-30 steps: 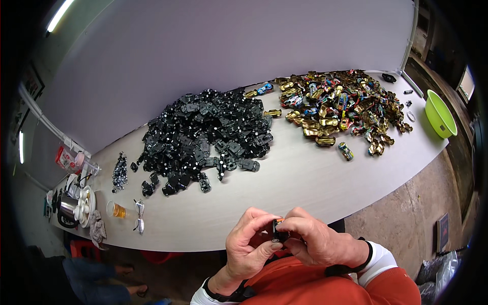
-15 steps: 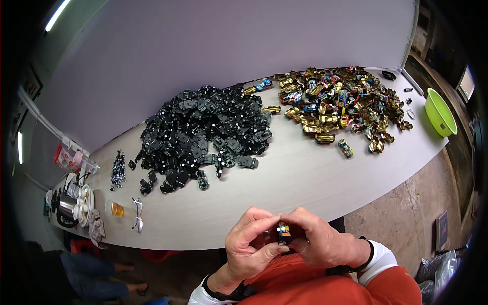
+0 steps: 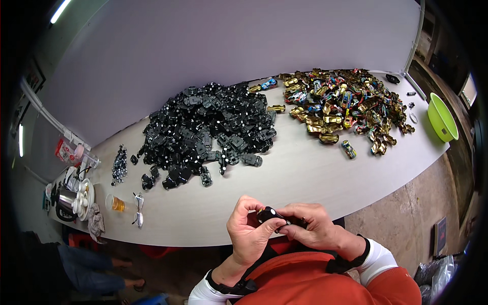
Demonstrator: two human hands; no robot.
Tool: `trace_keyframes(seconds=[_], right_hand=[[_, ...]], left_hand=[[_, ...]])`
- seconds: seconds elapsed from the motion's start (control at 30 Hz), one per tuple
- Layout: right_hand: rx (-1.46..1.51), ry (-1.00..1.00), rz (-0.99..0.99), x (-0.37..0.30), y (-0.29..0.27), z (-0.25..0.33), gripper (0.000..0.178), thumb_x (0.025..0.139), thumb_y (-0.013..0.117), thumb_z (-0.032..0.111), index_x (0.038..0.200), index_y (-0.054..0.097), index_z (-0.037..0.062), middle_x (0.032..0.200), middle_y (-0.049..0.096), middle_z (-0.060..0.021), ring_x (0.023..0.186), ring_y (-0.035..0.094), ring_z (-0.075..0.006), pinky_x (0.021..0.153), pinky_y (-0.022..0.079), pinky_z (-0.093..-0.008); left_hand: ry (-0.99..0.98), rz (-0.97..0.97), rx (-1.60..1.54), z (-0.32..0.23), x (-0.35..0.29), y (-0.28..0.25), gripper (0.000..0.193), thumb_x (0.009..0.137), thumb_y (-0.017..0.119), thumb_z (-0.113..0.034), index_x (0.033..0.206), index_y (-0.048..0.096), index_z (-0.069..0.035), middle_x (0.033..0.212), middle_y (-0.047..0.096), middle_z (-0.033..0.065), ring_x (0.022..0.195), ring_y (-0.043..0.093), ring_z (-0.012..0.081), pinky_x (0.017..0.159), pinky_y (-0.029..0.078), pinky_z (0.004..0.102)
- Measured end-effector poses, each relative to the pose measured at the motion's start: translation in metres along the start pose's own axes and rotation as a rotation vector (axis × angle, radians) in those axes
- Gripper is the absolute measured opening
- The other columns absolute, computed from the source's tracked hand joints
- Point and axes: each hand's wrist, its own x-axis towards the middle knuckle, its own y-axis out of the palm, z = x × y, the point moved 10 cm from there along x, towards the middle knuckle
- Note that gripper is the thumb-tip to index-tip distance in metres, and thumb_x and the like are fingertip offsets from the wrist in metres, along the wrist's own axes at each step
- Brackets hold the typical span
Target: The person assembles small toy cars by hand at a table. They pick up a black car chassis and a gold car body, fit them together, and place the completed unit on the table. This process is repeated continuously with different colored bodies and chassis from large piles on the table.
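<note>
Between my two hands, just off the table's near edge, is a small toy car, its dark side with a pale round wheel facing up. My left hand pinches one end, the thumb pressed along it. Fingers of my right hand close on the other end and hide part of it. Beyond lies a big heap of black toy car chassis with small white wheels. To its right is a pile of gold and multicoloured toy car bodies. One patterned car body lies apart in front of that pile.
Small shiny parts lie left of the black heap. Nearer are eyeglasses, a cup of amber drink, a rag and a kettle. A green basin sits at the right end. Another person's legs show lower left.
My hands have turned the toy car from its bright, colourful end to its dark, wheeled side. The left hand has risen slightly, and its thumb now lies along the car.
</note>
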Motion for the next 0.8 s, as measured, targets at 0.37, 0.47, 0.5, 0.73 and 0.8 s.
trace_keyframes(seconds=[0.37, 0.47, 0.5, 0.73, 0.8], right_hand=[[0.145, 0.094, -0.069, 0.000, 0.004, -0.038, 0.021, 0.082, 0.055, -0.009, 0.102, 0.059, -0.0009, 0.082, 0.061, -0.0057, 0.067, 0.056, -0.0077, 0.058, 0.047, -0.0215], [0.121, 0.019, -0.066, 0.002, 0.003, -0.035, 0.024, 0.080, 0.056, -0.011, 0.102, 0.059, 0.0001, 0.083, 0.062, -0.0058, 0.068, 0.057, -0.0082, 0.058, 0.047, -0.0214], [0.126, 0.016, -0.061, 0.002, 0.003, -0.035, 0.025, 0.080, 0.057, -0.011, 0.102, 0.059, 0.0004, 0.084, 0.062, -0.0057, 0.068, 0.057, -0.0084, 0.058, 0.047, -0.0215], [0.139, 0.125, -0.047, 0.000, 0.004, -0.047, 0.021, 0.081, 0.056, -0.008, 0.100, 0.059, 0.0002, 0.080, 0.061, -0.0058, 0.067, 0.057, -0.0098, 0.055, 0.047, -0.0232], [0.052, 0.213, -0.063, 0.002, 0.002, -0.050, 0.019, 0.081, 0.057, -0.005, 0.099, 0.058, -0.0002, 0.078, 0.061, -0.0075, 0.066, 0.058, -0.0125, 0.055, 0.047, -0.0248]], left_hand=[[0.370, 0.027, 0.550, -0.044, -0.009, 0.016, 0.020, 0.070, 0.071, 0.005, 0.081, 0.055, 0.000, 0.072, 0.053, 0.0065, 0.056, 0.052, 0.0100, 0.045, 0.043, 0.0230], [0.343, -0.006, 0.496, -0.040, -0.010, 0.014, 0.019, 0.070, 0.071, 0.005, 0.080, 0.055, 0.000, 0.073, 0.053, 0.0066, 0.056, 0.053, 0.0110, 0.046, 0.043, 0.0230], [0.373, 0.015, 0.525, -0.040, -0.011, 0.016, 0.020, 0.071, 0.071, 0.004, 0.080, 0.055, 0.000, 0.074, 0.053, 0.0064, 0.057, 0.053, 0.0102, 0.047, 0.043, 0.0220], [0.269, 0.043, 0.420, -0.017, -0.005, 0.005, 0.019, 0.076, 0.068, 0.003, 0.087, 0.053, -0.001, 0.073, 0.052, 0.0031, 0.056, 0.052, 0.0070, 0.044, 0.041, 0.0200], [-0.073, 0.023, 0.155, 0.026, 0.003, -0.009, 0.014, 0.081, 0.063, 0.003, 0.091, 0.053, 0.000, 0.070, 0.053, 0.0017, 0.053, 0.052, 0.0072, 0.041, 0.040, 0.0200]])
